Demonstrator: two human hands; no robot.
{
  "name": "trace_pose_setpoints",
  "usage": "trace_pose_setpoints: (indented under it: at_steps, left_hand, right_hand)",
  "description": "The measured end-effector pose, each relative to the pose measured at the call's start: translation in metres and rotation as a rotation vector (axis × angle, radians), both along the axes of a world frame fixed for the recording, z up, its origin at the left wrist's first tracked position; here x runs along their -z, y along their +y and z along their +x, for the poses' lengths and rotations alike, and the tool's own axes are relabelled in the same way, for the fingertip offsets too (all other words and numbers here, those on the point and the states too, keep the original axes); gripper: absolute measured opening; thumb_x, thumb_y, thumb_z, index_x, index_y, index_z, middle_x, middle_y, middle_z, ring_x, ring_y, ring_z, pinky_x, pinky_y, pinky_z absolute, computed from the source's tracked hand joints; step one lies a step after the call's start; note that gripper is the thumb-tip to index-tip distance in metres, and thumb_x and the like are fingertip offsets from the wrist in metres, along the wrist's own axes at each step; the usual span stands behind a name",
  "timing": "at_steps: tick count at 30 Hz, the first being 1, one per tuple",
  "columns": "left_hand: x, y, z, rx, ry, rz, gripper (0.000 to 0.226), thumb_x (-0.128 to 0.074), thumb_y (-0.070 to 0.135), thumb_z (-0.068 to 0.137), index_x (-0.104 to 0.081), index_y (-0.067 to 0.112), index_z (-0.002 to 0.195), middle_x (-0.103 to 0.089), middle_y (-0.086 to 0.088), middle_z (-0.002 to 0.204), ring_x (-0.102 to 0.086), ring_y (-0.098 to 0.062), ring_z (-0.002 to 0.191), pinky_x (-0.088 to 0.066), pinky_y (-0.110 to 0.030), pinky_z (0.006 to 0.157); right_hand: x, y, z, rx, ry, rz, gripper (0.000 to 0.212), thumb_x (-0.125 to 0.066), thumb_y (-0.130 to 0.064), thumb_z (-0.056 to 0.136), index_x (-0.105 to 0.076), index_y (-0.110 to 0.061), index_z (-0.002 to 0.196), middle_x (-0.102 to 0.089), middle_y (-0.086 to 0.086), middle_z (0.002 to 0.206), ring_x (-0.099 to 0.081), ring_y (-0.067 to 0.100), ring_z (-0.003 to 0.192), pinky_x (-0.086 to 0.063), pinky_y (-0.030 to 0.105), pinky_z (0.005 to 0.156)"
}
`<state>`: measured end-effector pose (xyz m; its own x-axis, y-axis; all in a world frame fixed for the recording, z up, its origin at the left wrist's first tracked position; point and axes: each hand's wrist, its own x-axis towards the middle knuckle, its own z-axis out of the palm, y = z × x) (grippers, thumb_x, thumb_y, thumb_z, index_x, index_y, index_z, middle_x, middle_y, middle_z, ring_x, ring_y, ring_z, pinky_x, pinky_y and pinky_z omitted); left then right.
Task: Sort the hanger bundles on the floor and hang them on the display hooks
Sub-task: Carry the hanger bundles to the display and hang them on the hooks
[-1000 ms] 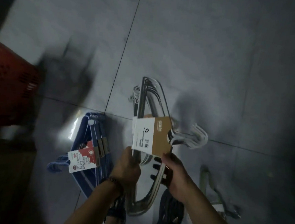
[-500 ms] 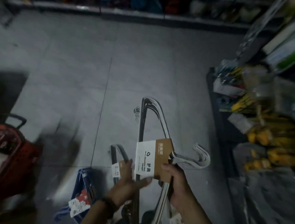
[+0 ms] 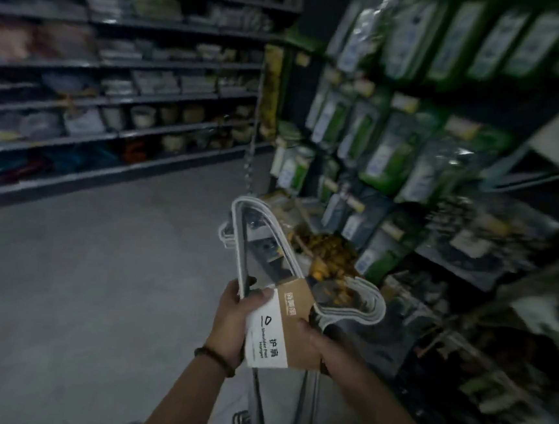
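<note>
Bundle of pale grey plastic hangers (image 3: 240,242), banded by a brown-and-white card sleeve (image 3: 281,327): held up at lower centre of the frame, hooks pointing right, one shoulder end rising toward the centre. Left hand (image 3: 232,312), dark beaded bracelet (image 3: 214,360) at wrist: gripping the straight bars, thumb on the sleeve's white part. Right hand (image 3: 314,343): gripping the sleeve's brown edge by the hook necks. Grey floor (image 3: 78,295), lower left. Stocked shelves (image 3: 112,95), upper left. Green-packaged goods (image 3: 395,147) hanging, upper right, blurred.
</note>
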<state>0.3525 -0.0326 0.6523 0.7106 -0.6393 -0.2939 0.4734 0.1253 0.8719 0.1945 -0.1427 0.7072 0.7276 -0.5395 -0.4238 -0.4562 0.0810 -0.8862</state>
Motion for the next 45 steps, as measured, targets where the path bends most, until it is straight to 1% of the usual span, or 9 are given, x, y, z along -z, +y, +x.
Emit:
trace_pose_setpoints:
  at_steps: [3,7,11,15,21,33,39,42,45]
  left_hand:
    - [-0.047,-0.045,-0.031,0.069,-0.102,-0.048,0.052,-0.089,0.020,0.069,-0.054,0.002,0.104,-0.070,-0.026,0.093,-0.072,-0.039,0.079,-0.058,-0.043,0.065]
    - [-0.096,-0.094,-0.089,0.208,-0.200,-0.105,0.060,-0.090,0.018,0.078,-0.055,0.001,0.124,-0.073,-0.029,0.105,-0.075,-0.042,0.084,-0.061,-0.046,0.070]
    - [-0.127,-0.134,-0.162,0.327,-0.194,-0.179,0.041,-0.078,0.004,0.087,-0.061,0.017,0.122,-0.075,-0.020,0.098,-0.075,-0.039,0.082,-0.062,-0.050,0.073]
    - [-0.165,-0.176,-0.236,0.462,-0.205,-0.240,0.044,-0.076,0.002,0.089,-0.058,0.027,0.121,-0.081,-0.003,0.094,-0.078,-0.029,0.085,-0.062,-0.047,0.075]
    - [-0.232,-0.225,-0.363,0.608,-0.350,-0.372,0.046,-0.080,0.009,0.087,-0.057,0.037,0.115,-0.079,0.019,0.087,-0.077,-0.012,0.082,-0.060,-0.035,0.071]
    - [-0.355,-0.322,-0.531,0.700,-0.568,-0.493,0.084,-0.080,0.073,0.069,-0.064,0.022,0.133,-0.075,-0.005,0.124,-0.071,-0.027,0.116,-0.055,-0.051,0.102]
    - [-0.372,-0.369,-0.558,0.652,-0.732,-0.464,0.076,-0.061,0.083,0.075,-0.068,0.027,0.126,-0.078,0.005,0.114,-0.074,-0.013,0.106,-0.059,-0.038,0.096]
    - [-0.389,-0.399,-0.542,0.640,-0.910,-0.345,0.088,-0.040,0.091,0.072,-0.075,0.021,0.112,-0.077,0.008,0.099,-0.071,-0.012,0.093,-0.053,-0.027,0.089]
    - [-0.412,-0.422,-0.520,0.696,-1.024,-0.306,0.063,-0.060,0.075,0.083,-0.076,0.017,0.102,-0.074,0.013,0.078,-0.069,-0.015,0.079,-0.054,-0.029,0.082]
  right_hand:
    - [-0.047,-0.031,-0.052,-0.002,0.164,-0.539,0.035,-0.056,-0.066,0.094,-0.072,-0.035,0.097,-0.073,-0.018,0.099,-0.069,0.003,0.095,-0.056,0.031,0.088]
    - [-0.112,-0.061,-0.126,0.219,0.284,-1.084,0.052,-0.059,-0.056,0.096,-0.047,-0.024,0.057,-0.052,-0.004,0.053,-0.052,0.004,0.050,-0.042,0.026,0.049]
    - [-0.173,-0.085,-0.181,0.433,0.054,-1.390,0.021,-0.073,-0.039,0.090,-0.061,-0.022,0.093,-0.064,-0.005,0.064,-0.063,0.017,0.058,-0.037,0.028,0.047]
    - [-0.200,-0.124,-0.226,0.401,0.127,-1.314,0.051,-0.060,-0.055,0.092,-0.046,-0.024,0.130,-0.067,0.001,0.096,-0.067,0.025,0.078,-0.046,0.032,0.056]
    - [-0.260,-0.174,-0.338,0.653,0.206,-1.470,0.026,-0.049,-0.048,0.103,-0.046,-0.022,0.104,-0.059,-0.002,0.081,-0.062,0.025,0.069,-0.040,0.033,0.053]
    - [-0.349,-0.239,-0.523,0.762,0.215,-1.339,0.017,-0.047,-0.037,0.107,-0.057,-0.023,0.107,-0.067,0.002,0.087,-0.066,0.017,0.071,-0.060,0.037,0.061]
    - [-0.355,-0.282,-0.564,0.771,0.099,-1.182,0.024,-0.045,-0.045,0.106,-0.057,-0.025,0.099,-0.070,0.003,0.084,-0.071,0.022,0.071,-0.063,0.046,0.064]
    - [-0.376,-0.298,-0.580,0.807,0.183,-1.321,0.023,-0.042,-0.037,0.109,-0.055,-0.020,0.101,-0.066,0.002,0.081,-0.064,0.016,0.064,-0.048,0.027,0.051]
    - [-0.404,-0.320,-0.585,0.849,0.272,-1.450,0.026,-0.041,-0.036,0.108,-0.057,-0.017,0.099,-0.066,0.006,0.085,-0.066,0.024,0.071,-0.054,0.037,0.059]
